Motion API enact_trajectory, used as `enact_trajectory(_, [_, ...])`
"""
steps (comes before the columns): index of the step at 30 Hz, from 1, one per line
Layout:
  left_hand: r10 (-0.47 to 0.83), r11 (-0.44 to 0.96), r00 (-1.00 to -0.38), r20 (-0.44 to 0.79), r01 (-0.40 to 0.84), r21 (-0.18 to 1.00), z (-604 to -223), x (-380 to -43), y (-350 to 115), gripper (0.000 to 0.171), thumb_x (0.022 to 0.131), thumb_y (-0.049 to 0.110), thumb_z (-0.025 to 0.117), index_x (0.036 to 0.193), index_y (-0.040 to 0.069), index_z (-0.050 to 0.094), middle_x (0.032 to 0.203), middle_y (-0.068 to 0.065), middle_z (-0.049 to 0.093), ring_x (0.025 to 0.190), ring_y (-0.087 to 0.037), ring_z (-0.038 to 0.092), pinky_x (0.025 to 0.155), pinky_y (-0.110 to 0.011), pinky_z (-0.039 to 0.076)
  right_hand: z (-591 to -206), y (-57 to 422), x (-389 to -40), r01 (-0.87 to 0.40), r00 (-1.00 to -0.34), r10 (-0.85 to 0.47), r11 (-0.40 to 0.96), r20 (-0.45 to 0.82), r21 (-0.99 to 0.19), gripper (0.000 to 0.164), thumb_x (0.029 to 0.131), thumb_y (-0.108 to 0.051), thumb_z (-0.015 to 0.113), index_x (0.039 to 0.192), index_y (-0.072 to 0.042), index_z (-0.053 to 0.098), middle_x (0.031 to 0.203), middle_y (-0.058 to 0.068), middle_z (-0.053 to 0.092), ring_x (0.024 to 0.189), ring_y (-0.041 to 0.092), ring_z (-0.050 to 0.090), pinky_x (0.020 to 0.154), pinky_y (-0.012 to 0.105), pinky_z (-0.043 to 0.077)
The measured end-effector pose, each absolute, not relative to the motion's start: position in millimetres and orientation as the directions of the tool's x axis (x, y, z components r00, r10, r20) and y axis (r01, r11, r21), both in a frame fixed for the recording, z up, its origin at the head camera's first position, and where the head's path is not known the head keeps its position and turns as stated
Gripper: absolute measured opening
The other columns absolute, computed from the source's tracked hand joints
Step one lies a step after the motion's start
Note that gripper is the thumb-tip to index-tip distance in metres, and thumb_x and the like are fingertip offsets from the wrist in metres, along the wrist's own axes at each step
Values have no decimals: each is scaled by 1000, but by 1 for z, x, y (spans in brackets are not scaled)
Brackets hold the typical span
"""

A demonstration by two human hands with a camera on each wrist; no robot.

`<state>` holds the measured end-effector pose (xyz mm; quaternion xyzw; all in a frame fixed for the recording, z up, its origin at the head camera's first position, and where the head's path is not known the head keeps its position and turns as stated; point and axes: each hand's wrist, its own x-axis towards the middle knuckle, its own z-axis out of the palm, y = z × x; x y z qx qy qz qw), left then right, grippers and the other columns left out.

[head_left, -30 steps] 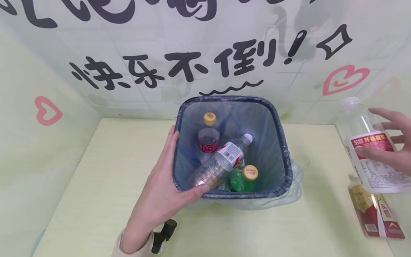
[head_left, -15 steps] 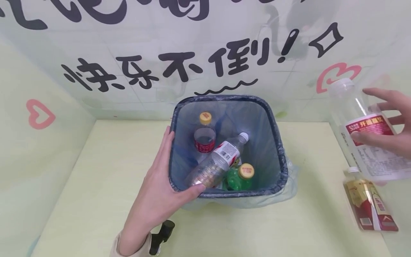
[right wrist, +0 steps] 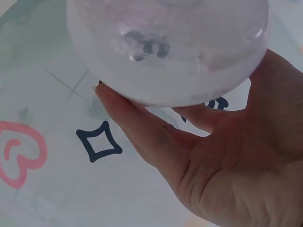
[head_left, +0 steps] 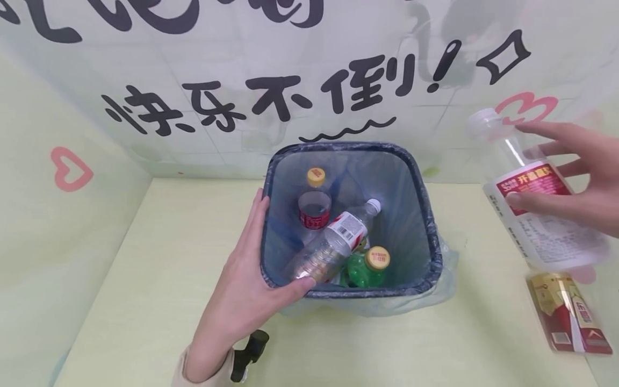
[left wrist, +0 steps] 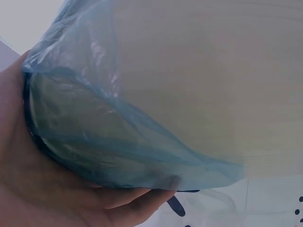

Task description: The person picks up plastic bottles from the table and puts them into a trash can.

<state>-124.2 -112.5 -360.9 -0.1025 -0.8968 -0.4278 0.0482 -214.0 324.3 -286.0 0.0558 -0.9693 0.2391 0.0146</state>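
My left hand holds the left front corner of a square trash can lined with a bluish plastic bag, its thumb over the front rim and its fingers along the left side. To the right, above the table, my right hand grips a clear plastic bottle with a red and white label. This bottle leans with its white cap up and to the left; its rounded base fills the top of the right wrist view. Inside the can lie a clear bottle, a yellow-capped bottle and a green bottle.
A flattened red and gold drink bottle or pouch lies on the pale table at the right edge. Printed walls with lettering and hearts stand behind and on both sides. A black device sits under the left wrist.
My right hand has carried the bottle leftward and up, closer to the trash can, with the bottle leaning more. The left hand keeps its hold on the rim.
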Motion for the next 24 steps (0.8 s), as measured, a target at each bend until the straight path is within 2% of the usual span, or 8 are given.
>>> enact_trajectory(1, [142,616,-975,172,223,756,-361,-124,-113,119,72,46,85,160,29,7,163,20,-2,150,-22,17,110,-61,30,-283,320,-216,-127,-992,-119,881,46,-455,105,75,-31,88,156,-45,23,137,33,46,103,66,49,47,27,51])
enact_trajectory(3, [142,620,-975,169,221,753,-360,-124,-113,119,72,46,85,160,29,7,163,20,-2,150,-22,17,110,-61,30,-277,309,-219,-146,-988,-150,893,23,-426,105,74,-36,89,156,-43,24,135,31,50,104,63,52,47,23,47])
enact_trajectory(6, [141,621,-976,167,218,753,-360,-124,-113,119,72,46,85,160,29,6,163,20,-2,150,-22,16,110,-61,30,-269,292,-222,-181,-981,-193,917,3,-356,107,70,-50,88,156,-42,25,134,26,54,106,58,56,52,33,51])
enact_trajectory(10, [144,615,-975,168,221,757,-359,-124,-112,119,72,47,85,160,29,6,163,21,-2,150,-20,16,110,-60,30,-263,273,-225,-231,-970,-244,940,-21,-250,108,69,-66,80,157,-42,21,135,19,55,107,48,61,59,46,55])
enact_trajectory(12, [145,616,-974,173,226,755,-359,-124,-112,119,72,47,84,160,29,6,163,20,-2,150,-20,16,110,-60,31,-261,266,-224,-260,-963,-269,938,-8,-230,108,68,-68,79,157,-43,21,135,17,57,105,44,63,58,45,55])
enact_trajectory(16, [147,615,-972,182,234,753,-359,-123,-112,119,72,49,84,160,30,6,163,21,-2,150,-20,18,109,-60,32,-257,254,-221,-300,-953,-303,929,20,-219,107,66,-69,79,155,-45,25,134,13,59,100,38,67,55,36,48])
enact_trajectory(21, [142,613,-974,177,228,756,-360,-123,-112,119,72,50,83,160,31,6,163,22,-2,149,-20,19,109,-60,33,-255,241,-221,-304,-950,-312,929,-5,-210,107,66,-74,75,155,-46,23,132,15,59,89,32,68,55,34,50])
enact_trajectory(24, [142,614,-974,177,227,756,-360,-123,-113,119,72,49,84,160,31,6,163,22,-2,149,-20,19,109,-60,33,-254,235,-222,-301,-949,-314,927,-22,-225,107,66,-75,74,155,-47,22,128,15,61,89,30,68,56,35,52])
